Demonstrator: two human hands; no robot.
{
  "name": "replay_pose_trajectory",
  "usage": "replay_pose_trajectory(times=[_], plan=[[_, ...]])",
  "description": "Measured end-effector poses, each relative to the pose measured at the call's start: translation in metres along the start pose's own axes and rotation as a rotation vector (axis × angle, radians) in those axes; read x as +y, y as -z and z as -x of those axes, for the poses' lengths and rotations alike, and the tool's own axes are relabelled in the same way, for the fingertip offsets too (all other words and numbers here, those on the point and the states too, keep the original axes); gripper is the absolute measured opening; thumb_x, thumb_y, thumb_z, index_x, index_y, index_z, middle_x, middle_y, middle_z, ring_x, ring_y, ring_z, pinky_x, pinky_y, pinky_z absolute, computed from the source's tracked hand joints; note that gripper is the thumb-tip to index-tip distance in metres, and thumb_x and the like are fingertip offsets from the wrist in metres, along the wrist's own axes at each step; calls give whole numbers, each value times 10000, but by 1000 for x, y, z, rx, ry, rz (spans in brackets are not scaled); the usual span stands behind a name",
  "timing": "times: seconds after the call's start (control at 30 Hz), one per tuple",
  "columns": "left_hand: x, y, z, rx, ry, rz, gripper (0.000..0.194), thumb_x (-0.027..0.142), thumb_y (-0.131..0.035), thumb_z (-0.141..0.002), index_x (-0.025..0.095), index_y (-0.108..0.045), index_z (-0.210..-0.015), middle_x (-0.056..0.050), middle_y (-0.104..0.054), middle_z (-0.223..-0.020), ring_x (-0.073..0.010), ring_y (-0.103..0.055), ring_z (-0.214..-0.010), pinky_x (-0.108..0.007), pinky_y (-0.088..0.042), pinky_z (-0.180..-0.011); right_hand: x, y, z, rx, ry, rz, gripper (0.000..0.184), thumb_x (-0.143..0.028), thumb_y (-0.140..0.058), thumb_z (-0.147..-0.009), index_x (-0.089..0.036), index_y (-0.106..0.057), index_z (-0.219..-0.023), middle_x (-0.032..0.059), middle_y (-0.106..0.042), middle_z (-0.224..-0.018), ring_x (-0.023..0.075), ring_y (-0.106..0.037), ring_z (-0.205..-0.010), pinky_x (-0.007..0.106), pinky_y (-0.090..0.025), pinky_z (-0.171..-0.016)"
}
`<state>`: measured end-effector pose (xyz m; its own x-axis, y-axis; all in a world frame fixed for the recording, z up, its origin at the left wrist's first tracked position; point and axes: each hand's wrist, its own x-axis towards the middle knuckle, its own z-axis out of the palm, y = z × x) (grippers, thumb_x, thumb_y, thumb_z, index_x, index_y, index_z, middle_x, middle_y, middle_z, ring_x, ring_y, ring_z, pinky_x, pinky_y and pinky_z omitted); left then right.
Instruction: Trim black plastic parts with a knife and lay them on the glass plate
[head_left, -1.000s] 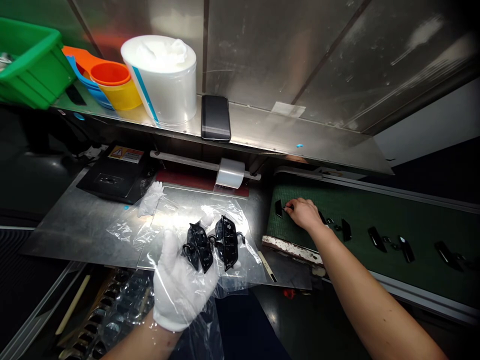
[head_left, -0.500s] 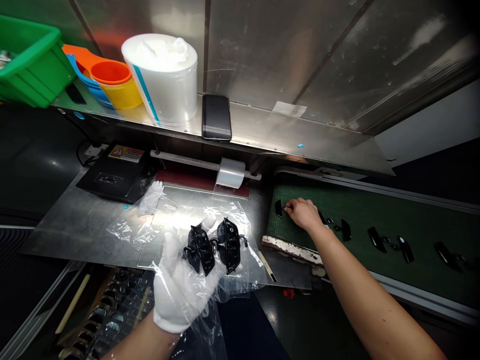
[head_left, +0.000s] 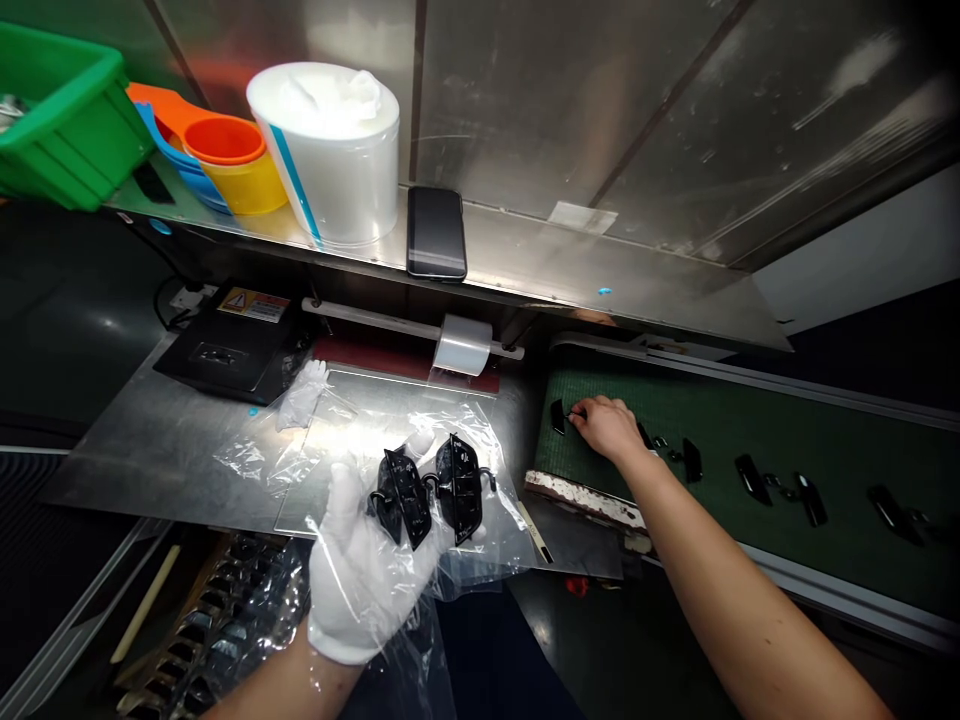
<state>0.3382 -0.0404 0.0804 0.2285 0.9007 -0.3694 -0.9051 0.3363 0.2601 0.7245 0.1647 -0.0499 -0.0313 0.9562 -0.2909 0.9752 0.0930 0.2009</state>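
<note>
In a white glove, my left hand (head_left: 367,570) is palm up, holding two black plastic parts with hooked ends, a left one (head_left: 405,497) and a right one (head_left: 459,490). Clear plastic film (head_left: 480,560) lies around that hand and over the bench. My bare right hand (head_left: 606,425) reaches over the green conveyor belt (head_left: 720,400), its fingers pinched on the thin stem of a small black part (head_left: 558,416). More glossy black parts (head_left: 752,478) lie along the belt to the right, in pairs.
On the steel shelf (head_left: 517,230) stand a green bin (head_left: 82,130), colored tape rings (head_left: 244,175), a large white roll (head_left: 337,160) and a phone (head_left: 436,232). Below are a black box (head_left: 225,345), a film roll on a rod (head_left: 463,345) and a white glove (head_left: 304,395). A tray of parts (head_left: 202,620) sits lower left.
Hardly anything differs. The view has shifted very slightly; both hands keep their places and the same parts.
</note>
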Motion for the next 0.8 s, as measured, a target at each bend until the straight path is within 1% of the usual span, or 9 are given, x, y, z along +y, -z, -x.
replay_pose_trajectory(times=[0.1, 0.23, 0.37, 0.47, 0.53, 0.6, 0.67, 0.73, 0.8], plan=[[1, -2, -2, 15, 17, 58, 751, 817, -329, -952, 307, -695, -1364, -13, -651, -1481, -338, -518, -1444, -437, -538, -1116, 0, 0, -1, -2, 2, 1, 288, -402, -641, -1032, -187, -669, -1221, 94, -665, -1270, 256, -655, -1123, 482, -559, -979], [3, -4, -5, 16, 21, 104, 778, 816, -329, -949, 292, -656, -1421, -37, -611, -1522, -380, -498, -1453, -482, -551, -1104, -1, 0, -1, -3, 3, 5, 279, -399, -638, -1034, -190, -672, -1216, 94, -667, -1272, 253, -656, -1122, 479, -559, -982], [3, -6, -5, 11, 34, 120, 765, 794, -315, -966, 280, -662, -1414, -35, -642, -1488, -383, -519, -1435, -474, -580, -1071, -2, 1, 0, -3, 7, 11, 285, -395, -643, -1034, -185, -671, -1224, 96, -667, -1278, 258, -658, -1134, 487, -562, -986], [3, -6, -5, 3, 33, 132, 731, 775, -326, -977, 293, -658, -1415, -16, -611, -1523, -381, -463, -1479, -476, -531, -1132, -3, 2, 0, -6, 7, 14, 282, -394, -642, -1034, -186, -673, -1223, 96, -668, -1279, 257, -659, -1135, 486, -563, -987], [4, -6, -4, 19, 35, 121, 729, 775, -338, -975, 294, -643, -1431, -7, -583, -1551, -379, -417, -1509, -480, -480, -1179, -3, 2, 0, -9, 5, 14, 283, -395, -641, -1035, -187, -673, -1224, 97, -668, -1280, 257, -659, -1134, 486, -563, -987], [4, -6, -3, 30, 39, 101, 732, 775, -334, -977, 293, -639, -1435, -5, -571, -1562, -375, -392, -1524, -474, -457, -1196, -3, 2, 0, -8, 4, 15, 286, -397, -641, -1035, -187, -672, -1227, 97, -667, -1283, 258, -658, -1137, 488, -563, -988], [4, -6, -3, 30, 34, 87, 723, 762, -318, -988, 291, -652, -1422, -12, -584, -1550, -374, -412, -1512, -471, -478, -1176, -4, 2, 0, -7, 4, 16, 287, -397, -641, -1035, -187, -672, -1228, 97, -666, -1284, 259, -658, -1139, 489, -562, -989], [4, -5, -3, 31, 24, 69, 727, 753, -299, -996, 280, -667, -1408, -33, -615, -1520, -379, -464, -1477, -469, -522, -1131, -4, 2, 0, -6, 3, 16, 283, -396, -640, -1035, -188, -673, -1225, 97, -666, -1284, 258, -657, -1139, 488, -561, -990], [3, -3, -4, 34, -4, 0, 773, 775, -269, -984, 271, -660, -1420, -54, -636, -1496, -389, -514, -1436, -480, -563, -1082, -4, 2, 0, -5, 2, 16, 284, -397, -641, -1035, -187, -672, -1224, 96, -666, -1281, 258, -656, -1138, 488, -559, -990]])
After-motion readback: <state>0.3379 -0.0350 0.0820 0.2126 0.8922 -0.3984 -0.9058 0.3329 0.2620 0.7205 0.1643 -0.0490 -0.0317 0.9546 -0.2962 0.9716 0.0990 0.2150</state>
